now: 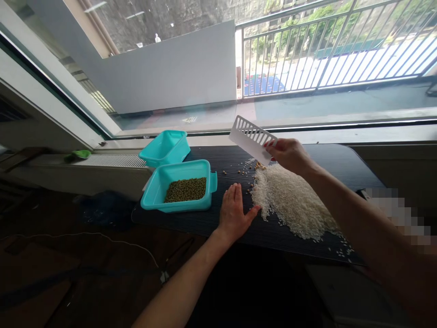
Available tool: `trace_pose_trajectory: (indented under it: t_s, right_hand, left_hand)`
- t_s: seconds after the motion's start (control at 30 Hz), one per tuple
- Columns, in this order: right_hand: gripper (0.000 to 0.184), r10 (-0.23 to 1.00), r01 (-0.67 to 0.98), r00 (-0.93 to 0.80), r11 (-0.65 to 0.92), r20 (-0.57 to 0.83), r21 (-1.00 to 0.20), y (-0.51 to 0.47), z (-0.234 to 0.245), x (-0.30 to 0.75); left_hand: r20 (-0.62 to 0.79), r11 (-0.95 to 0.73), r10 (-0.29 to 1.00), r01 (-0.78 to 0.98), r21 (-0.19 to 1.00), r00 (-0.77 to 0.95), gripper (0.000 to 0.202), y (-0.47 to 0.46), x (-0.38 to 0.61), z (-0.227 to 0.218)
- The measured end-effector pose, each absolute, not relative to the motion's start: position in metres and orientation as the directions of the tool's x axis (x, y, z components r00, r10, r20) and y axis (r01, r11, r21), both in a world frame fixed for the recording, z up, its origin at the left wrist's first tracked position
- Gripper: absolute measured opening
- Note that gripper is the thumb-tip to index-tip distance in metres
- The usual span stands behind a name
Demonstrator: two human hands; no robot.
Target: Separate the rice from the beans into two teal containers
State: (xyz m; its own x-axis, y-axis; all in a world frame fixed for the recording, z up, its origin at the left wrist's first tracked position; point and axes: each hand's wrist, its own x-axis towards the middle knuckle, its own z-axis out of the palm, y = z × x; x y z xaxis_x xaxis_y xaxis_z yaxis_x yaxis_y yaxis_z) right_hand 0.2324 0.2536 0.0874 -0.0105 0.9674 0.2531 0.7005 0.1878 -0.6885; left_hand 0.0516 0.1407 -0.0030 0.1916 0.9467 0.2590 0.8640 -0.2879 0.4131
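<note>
Between the fingers of my right hand [288, 152] is a flat white slotted scraper [251, 139], raised above the far side of the dark table [218, 223]. Below that hand spreads a heap of white rice [297, 200]. Several tan beans [258, 166] lie at the heap's far left edge, with a few scattered farther left. My left hand [235, 209] rests flat on the table, fingers stretched and thumb apart, its thumb tip at the rice's left edge. Left of it stands a turquoise basket [155, 187] with green beans [186, 189] inside.
Behind the first basket sits a second turquoise basket [165, 148], its inside partly visible. A window sill [307, 135] and glass border the table's far side. Loose rice grains [343, 250] lie near the front right edge. A white cable [102, 234] runs along the floor.
</note>
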Motion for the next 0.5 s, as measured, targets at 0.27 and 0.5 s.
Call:
trace_pose_trajectory:
  t_s: [0.27,0.5]
  right_hand:
    - [0.03,0.975,0.879,-0.089,0.174,0.205,-0.445,0.242,0.093,0.233]
    - [0.031,0.984,0.913,-0.097,0.148,0.15,-0.38,0.238,0.098,0.237]
  left_hand:
    - [0.207,-0.251,0.962,0.878,0.409,0.179,0.04,0.146,0.027,0.016]
    - [0.082,-0.176,0.984,0.95,0.256,0.161,0.022,0.164,0.036,0.029]
